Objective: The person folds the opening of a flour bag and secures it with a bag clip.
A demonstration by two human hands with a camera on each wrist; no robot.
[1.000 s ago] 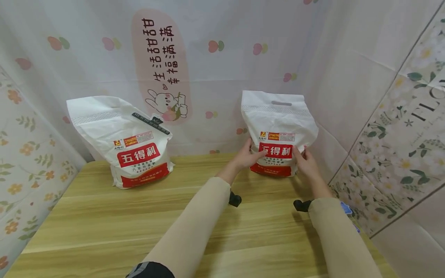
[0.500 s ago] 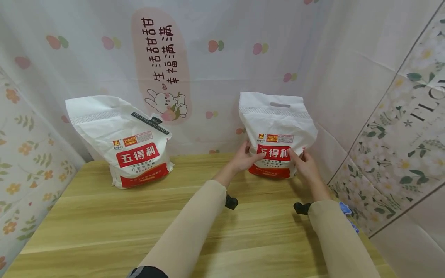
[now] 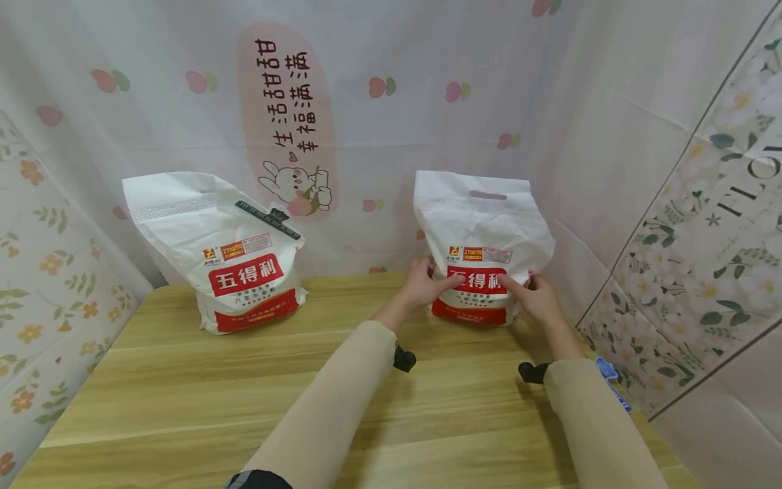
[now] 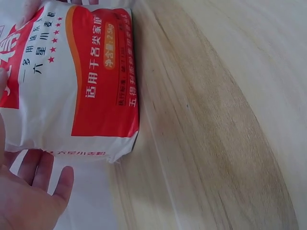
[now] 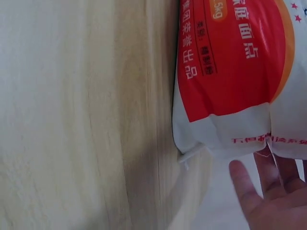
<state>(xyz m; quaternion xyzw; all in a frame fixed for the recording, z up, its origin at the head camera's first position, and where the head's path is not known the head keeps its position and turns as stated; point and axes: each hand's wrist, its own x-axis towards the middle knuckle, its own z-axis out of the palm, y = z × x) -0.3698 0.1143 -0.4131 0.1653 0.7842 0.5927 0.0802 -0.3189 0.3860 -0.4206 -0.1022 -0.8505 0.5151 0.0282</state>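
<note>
A white flour bag (image 3: pixel 482 227) with red labels and a handle slot stands upright at the right back of the wooden table. My left hand (image 3: pixel 421 284) holds its left side, thumb across the front and fingers round the edge. On the opposite side my right hand (image 3: pixel 537 295) grips in the same way, its thumb on the red label. In the left wrist view the bag's red lower front (image 4: pixel 103 72) is close, its base near the wood. The right wrist view shows fingers (image 5: pixel 280 179) behind the bag's side edge; the back of the bag is hidden.
A second flour bag (image 3: pixel 250 261) leans at the left back of the table (image 3: pixel 244 394), with a dark clip (image 3: pixel 269 219) across its upper right corner. Printed curtains (image 3: pixel 379 142) hang behind and at both sides. A small blue object (image 3: pixel 607 369) lies at the right edge.
The flour bag between my hands has come slightly nearer and to the left, both hands moving with it. The second bag stays in place; the head view has shifted a little.
</note>
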